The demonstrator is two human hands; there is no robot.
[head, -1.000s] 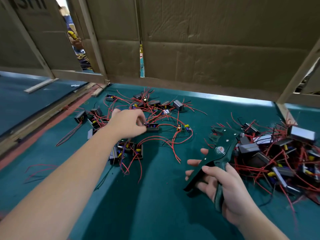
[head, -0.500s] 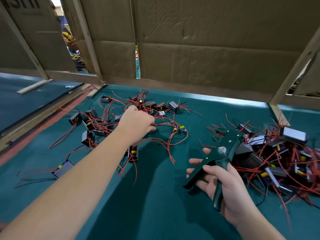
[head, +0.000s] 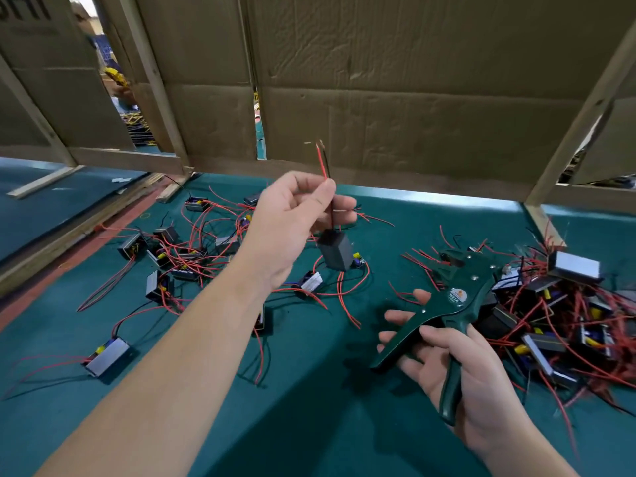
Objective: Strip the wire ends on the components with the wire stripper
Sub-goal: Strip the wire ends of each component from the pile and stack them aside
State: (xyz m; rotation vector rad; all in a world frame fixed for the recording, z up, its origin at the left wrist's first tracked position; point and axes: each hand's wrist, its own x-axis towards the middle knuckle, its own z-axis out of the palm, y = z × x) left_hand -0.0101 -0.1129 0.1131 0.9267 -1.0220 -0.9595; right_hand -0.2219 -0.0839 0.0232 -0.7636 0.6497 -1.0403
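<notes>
My left hand (head: 292, 218) is raised above the green table and pinches the red and black wires (head: 323, 166) of a small black box component (head: 335, 251), which dangles below the fingers. The wire ends point up and show bare tips. My right hand (head: 461, 366) holds the dark green wire stripper (head: 447, 304) by its handles, lower right, jaws pointing up and away, apart from the held component.
Several components with red wires (head: 186, 256) lie scattered on the green table (head: 309, 407) to the left. A dense pile of components (head: 568, 321) sits at the right. Cardboard walls on wooden frames (head: 378, 80) close the back.
My left hand has lifted from the scattered heap on the table, bringing up one component by its wires. My right hand keeps the stripper in much the same place.
</notes>
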